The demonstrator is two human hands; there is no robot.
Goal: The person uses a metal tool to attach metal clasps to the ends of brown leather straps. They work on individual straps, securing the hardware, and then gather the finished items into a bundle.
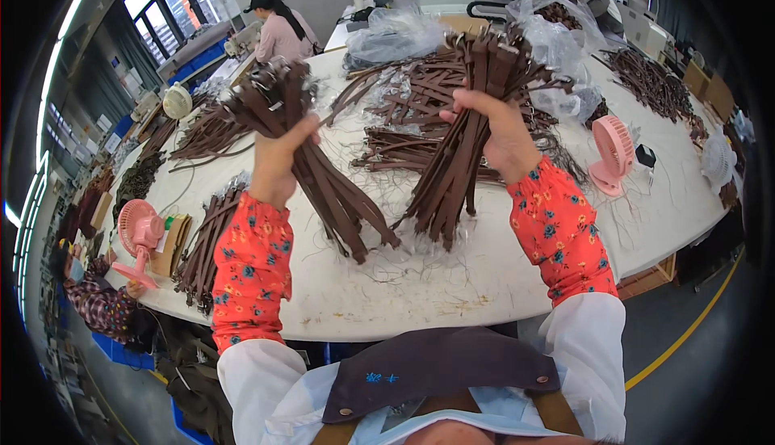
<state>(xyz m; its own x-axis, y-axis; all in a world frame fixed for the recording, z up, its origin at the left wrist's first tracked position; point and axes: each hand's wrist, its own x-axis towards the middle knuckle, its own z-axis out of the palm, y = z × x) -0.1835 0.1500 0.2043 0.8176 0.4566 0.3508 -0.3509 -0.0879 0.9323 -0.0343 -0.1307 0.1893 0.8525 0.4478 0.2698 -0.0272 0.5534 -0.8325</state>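
My left hand [278, 162] is closed around a bundle of brown straps [327, 191], gripped near the upper end where metal buckles or clips show. A second bundle of brown straps [452, 162] is held in my right hand [499, 132], its metal-fitted ends fanning out above the fist. Both bundles hang with their loose lower ends close together over the white table [387, 308]. Behind them lies a large pile of similar brown straps [412, 94]. Some fingers of each hand are hidden by the straps.
Pink fans stand at left [139, 231] and right [613, 150]. Clear plastic bags [395, 35] lie at the back. More straps [208, 243] are beside my left forearm. Loose threads litter the table. Other people [282, 29] sit at the far left and near left edge.
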